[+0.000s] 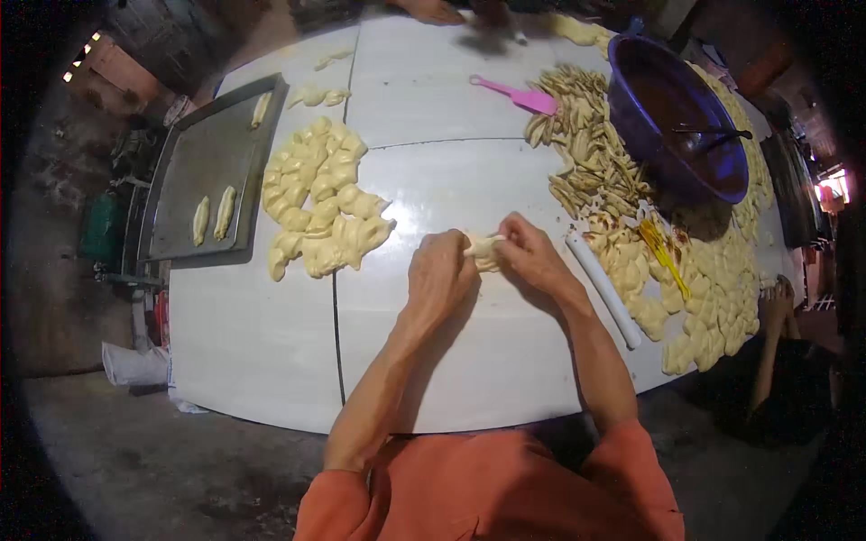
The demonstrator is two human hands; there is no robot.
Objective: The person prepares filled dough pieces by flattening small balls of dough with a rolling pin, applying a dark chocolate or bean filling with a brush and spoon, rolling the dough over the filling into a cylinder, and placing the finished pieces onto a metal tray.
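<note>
Between my two hands a small piece of pale dough [484, 247] is pinched over the white table. My left hand [439, 269] is closed on its left end, with the fingers curled. On the other end, my right hand [534, 256] grips with thumb and fingertips. Part of the dough hangs below the fingers, and its underside is hidden. Just right of my right hand lies a white rolling pin [603, 290], slanting toward the near edge. A cluster of pale dough lumps [320, 194] sits to the left of my hands.
At the far left, a grey metal tray [185, 180] holds 3 long dough pieces. Brownish strips [586, 135], a pink scoop [532, 97], a purple basin [627, 104], flattened dough pieces [717, 307] and a yellow utensil [665, 260] crowd the right. Other people's hands [433, 11] show at the far edge.
</note>
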